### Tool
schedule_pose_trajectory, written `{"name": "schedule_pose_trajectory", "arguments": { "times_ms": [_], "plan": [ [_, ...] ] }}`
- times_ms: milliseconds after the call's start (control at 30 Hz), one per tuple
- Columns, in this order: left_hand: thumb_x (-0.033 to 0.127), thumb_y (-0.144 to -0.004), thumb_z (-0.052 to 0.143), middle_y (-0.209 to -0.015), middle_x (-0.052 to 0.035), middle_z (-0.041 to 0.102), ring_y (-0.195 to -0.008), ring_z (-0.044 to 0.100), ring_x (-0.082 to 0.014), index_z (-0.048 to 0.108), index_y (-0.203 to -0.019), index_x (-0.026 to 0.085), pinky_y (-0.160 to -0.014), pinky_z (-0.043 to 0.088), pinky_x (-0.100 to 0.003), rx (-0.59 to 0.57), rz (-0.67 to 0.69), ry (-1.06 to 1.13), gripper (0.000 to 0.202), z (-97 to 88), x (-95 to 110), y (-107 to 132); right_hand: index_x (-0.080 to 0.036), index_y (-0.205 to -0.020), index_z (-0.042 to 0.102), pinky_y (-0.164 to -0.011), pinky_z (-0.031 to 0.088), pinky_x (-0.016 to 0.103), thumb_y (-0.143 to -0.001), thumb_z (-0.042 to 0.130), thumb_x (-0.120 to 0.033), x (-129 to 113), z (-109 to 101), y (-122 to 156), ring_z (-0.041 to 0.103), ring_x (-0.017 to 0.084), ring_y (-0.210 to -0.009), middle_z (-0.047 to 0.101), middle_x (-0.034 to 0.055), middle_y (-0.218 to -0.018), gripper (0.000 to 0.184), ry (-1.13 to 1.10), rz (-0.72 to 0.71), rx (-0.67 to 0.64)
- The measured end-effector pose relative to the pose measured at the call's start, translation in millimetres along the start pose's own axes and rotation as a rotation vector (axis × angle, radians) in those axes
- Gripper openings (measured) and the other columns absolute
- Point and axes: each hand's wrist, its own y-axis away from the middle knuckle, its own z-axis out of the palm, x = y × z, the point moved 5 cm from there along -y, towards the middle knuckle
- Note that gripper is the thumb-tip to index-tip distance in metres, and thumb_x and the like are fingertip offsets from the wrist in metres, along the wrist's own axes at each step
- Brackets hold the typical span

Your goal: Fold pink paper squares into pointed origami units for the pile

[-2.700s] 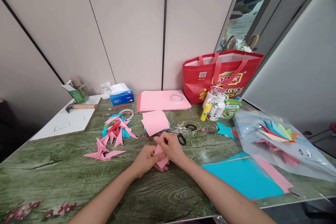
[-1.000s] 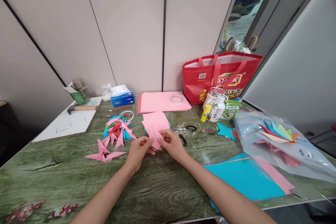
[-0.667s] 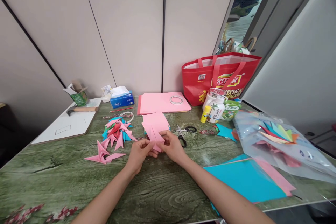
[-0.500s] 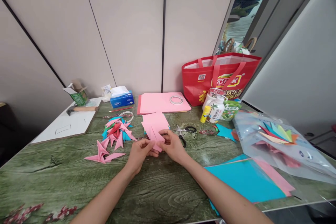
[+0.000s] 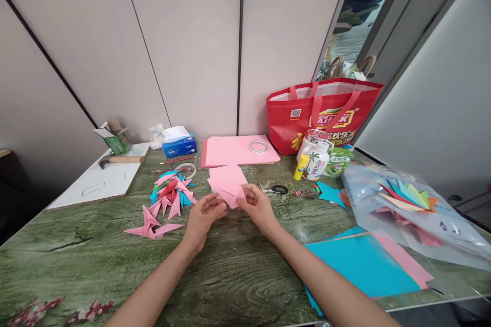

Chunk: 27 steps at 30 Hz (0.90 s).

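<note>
A small folded pink paper with crossing creases is held up in front of me, a little above the table. My right hand pinches its right corner between thumb and fingers. At the left edge, my left hand has its curled fingers and thumb on the paper; the exact contact is partly hidden. Just behind lies a stack of square pink sheets. Scissors with black handles rest to the right, partly covered by my right hand. To the left are folded paper pieces in pink, red and blue.
Tape rolls lie on large pink sheets. A tissue box and a hammer are at the back left. A glue stick, bottle, red bag, blue sheets and plastic bag stand right.
The folded pink paper has been turned and opened out in my hands and raised slightly. My left hand has loosened and shifted to its left edge; my right hand has moved a little right.
</note>
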Motion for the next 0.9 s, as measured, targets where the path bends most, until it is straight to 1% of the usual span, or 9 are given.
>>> {"name": "schedule_pose_trajectory", "arguments": {
  "times_ms": [67, 133, 200, 267, 333, 400, 533, 700, 900],
  "plan": [
    [0.027, -0.056, 0.072, -0.085, -0.0036, 0.065, -0.081, 0.061, -0.0147, 0.053, -0.099, 0.016, -0.079, 0.046, -0.029, 0.088, 0.106, -0.024, 0.049, -7.0, 8, -3, -0.017, -0.089, 0.049, -0.05, 0.038, 0.02, -0.062, 0.059, -0.02, -4, -2, -1, 0.046, 0.008, -0.051, 0.05, -0.0055, -0.06, 0.029, 0.103, -0.036, -0.012],
    [0.029, -0.058, 0.07, -0.084, -0.0035, 0.065, -0.082, 0.06, -0.0142, 0.053, -0.1, 0.017, -0.078, 0.044, -0.028, 0.088, 0.148, -0.079, 0.047, -8.7, 11, -5, -0.017, -0.09, 0.049, -0.046, 0.033, 0.019, -0.063, 0.058, -0.02, -6, -3, 0, 0.041, 0.007, -0.047, 0.044, -0.0076, -0.054, 0.029, 0.176, -0.045, -0.042],
    [0.029, -0.058, 0.07, -0.076, -0.0025, 0.066, -0.073, 0.06, -0.0133, 0.058, -0.09, 0.015, -0.071, 0.045, -0.025, 0.029, 0.131, -0.156, 0.037, -5.7, 9, -5, -0.017, -0.091, 0.049, -0.046, 0.033, 0.02, -0.065, 0.058, -0.021, -6, -1, 1, 0.041, 0.007, -0.046, 0.045, -0.0074, -0.054, 0.028, 0.186, -0.038, -0.083],
    [0.028, -0.058, 0.069, -0.065, -0.0006, 0.064, -0.06, 0.058, -0.0109, 0.061, -0.075, 0.013, -0.059, 0.044, -0.021, -0.033, 0.095, -0.219, 0.025, -1.1, 5, -3, -0.017, -0.092, 0.049, -0.048, 0.034, 0.02, -0.067, 0.057, -0.023, -6, 2, 2, 0.043, 0.008, -0.049, 0.048, -0.006, -0.056, 0.027, 0.167, -0.04, -0.111],
    [0.028, -0.059, 0.068, -0.057, 0.0019, 0.06, -0.048, 0.052, -0.0076, 0.06, -0.066, 0.012, -0.048, 0.04, -0.018, -0.058, 0.08, -0.228, 0.018, 2.1, 2, 0, -0.018, -0.093, 0.049, -0.05, 0.036, 0.021, -0.069, 0.057, -0.026, -6, 4, 2, 0.046, 0.008, -0.051, 0.051, -0.0045, -0.06, 0.027, 0.133, -0.037, -0.127],
    [0.028, -0.061, 0.067, -0.054, 0.004, 0.057, -0.041, 0.048, -0.0058, 0.059, -0.064, 0.013, -0.043, 0.037, -0.017, -0.058, 0.071, -0.195, 0.017, 3.5, 1, 2, -0.018, -0.095, 0.049, -0.052, 0.039, 0.022, -0.069, 0.058, -0.029, -5, 5, 3, 0.049, 0.009, -0.056, 0.054, -0.0031, -0.064, 0.03, 0.106, -0.026, -0.143],
    [0.026, -0.061, 0.067, -0.056, 0.0044, 0.057, -0.042, 0.052, -0.007, 0.058, -0.064, 0.014, -0.044, 0.041, -0.018, -0.084, 0.044, -0.132, 0.016, 5.4, 1, 3, -0.018, -0.095, 0.048, -0.053, 0.04, 0.021, -0.063, 0.063, -0.025, -3, 5, 3, 0.052, 0.01, -0.058, 0.056, -0.0028, -0.067, 0.036, 0.108, -0.025, -0.143],
    [0.03, -0.064, 0.064, -0.06, 0.0021, 0.059, -0.043, 0.053, -0.0085, 0.06, -0.068, 0.013, -0.045, 0.045, -0.021, -0.132, 0.024, -0.142, 0.018, 8.2, -1, 3, -0.018, -0.09, 0.048, -0.05, 0.039, 0.021, -0.065, 0.061, -0.023, -1, 2, 3, 0.05, 0.009, -0.052, 0.056, -0.0038, -0.062, 0.028, 0.137, -0.034, -0.104],
    [0.029, -0.065, 0.065, -0.052, 0.0026, 0.058, -0.041, 0.053, -0.0077, 0.06, -0.06, 0.012, -0.043, 0.042, -0.018, -0.109, 0.041, -0.195, 0.018, 7.0, 1, 3, -0.017, -0.08, 0.054, -0.051, 0.042, 0.021, -0.063, 0.064, -0.026, 1, 7, 4, 0.053, 0.01, -0.056, 0.06, -0.0007, -0.067, 0.022, 0.075, -0.007, -0.163]
  ]
}}
